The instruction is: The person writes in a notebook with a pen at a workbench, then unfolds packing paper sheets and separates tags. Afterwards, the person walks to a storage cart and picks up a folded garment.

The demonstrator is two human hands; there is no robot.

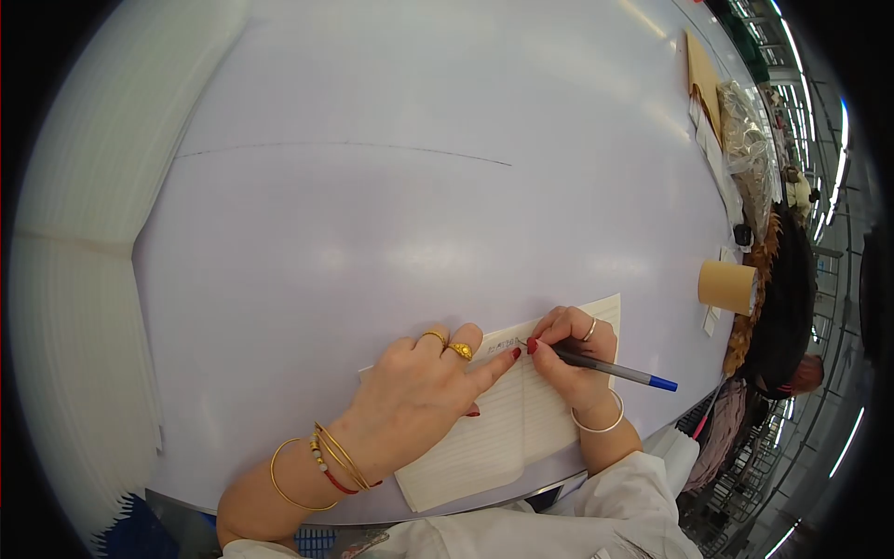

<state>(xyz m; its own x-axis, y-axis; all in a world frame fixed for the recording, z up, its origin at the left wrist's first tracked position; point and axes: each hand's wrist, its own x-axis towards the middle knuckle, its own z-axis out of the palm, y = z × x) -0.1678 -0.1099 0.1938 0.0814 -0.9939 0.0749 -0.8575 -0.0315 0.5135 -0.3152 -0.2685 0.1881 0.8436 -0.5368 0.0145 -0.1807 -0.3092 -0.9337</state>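
Observation:
A lined notebook (pixel 549 410) lies open near the table's front edge, with a short line of handwriting close to its top. My right hand (pixel 575 354) pinches a dark pen (pixel 622 371) with a blue end cap, its tip at the written line. Across the notebook's left page rests my left hand (pixel 419 391), holding nothing, its index finger stretched toward the pen tip and its other fingers partly bent. Part of the left page is hidden beneath this hand.
Stacked white sheets (pixel 84 242) run along the left side of the table (pixel 372 224). At the right edge stand a brown cardboard roll (pixel 727 286), a clear plastic bag (pixel 745 140) and a brown folder (pixel 702 79). A thin line crosses the tabletop.

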